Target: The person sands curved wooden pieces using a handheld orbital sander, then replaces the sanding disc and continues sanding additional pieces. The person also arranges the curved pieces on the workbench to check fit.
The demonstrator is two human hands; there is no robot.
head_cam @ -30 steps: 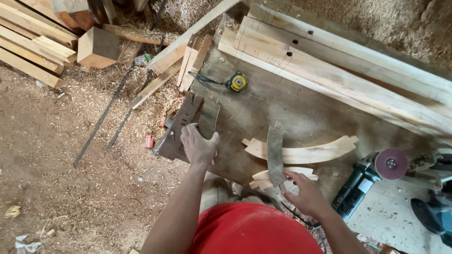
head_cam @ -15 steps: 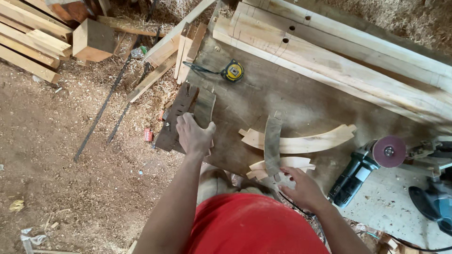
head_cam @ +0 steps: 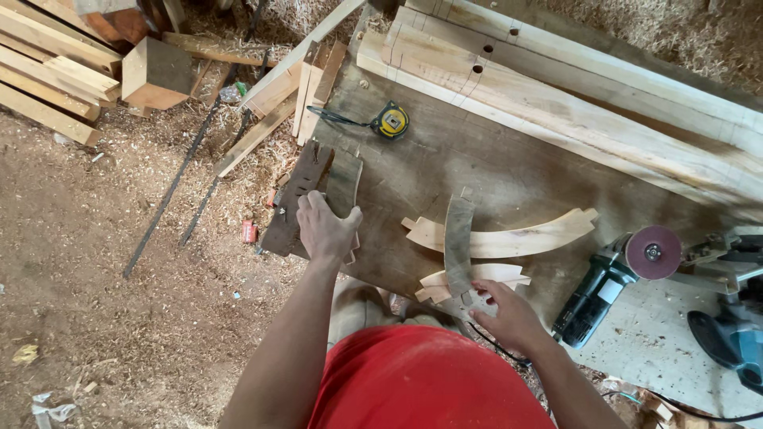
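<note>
My left hand [head_cam: 323, 230] rests on a stack of flat dark wooden templates [head_cam: 314, 191] at the left edge of the workbench [head_cam: 477, 159], fingers curled over the top piece. My right hand [head_cam: 509, 314] holds the near end of a dark curved template [head_cam: 458, 238] that lies across two pale curved wooden pieces, a long one [head_cam: 524, 236] and a shorter one [head_cam: 445, 282] closer to me. My red shirt fills the bottom of the view.
A yellow tape measure [head_cam: 391, 121] lies at the bench's back left. Long pale planks [head_cam: 572, 95] run along the far side. An angle grinder with a red sanding disc [head_cam: 620, 274] and another power tool [head_cam: 735, 338] sit at right. Offcuts and sawdust cover the floor at left.
My left hand has stayed on the dark templates and my right hand at the curved template's near end. The view has shifted slightly; nothing was picked up or released.
</note>
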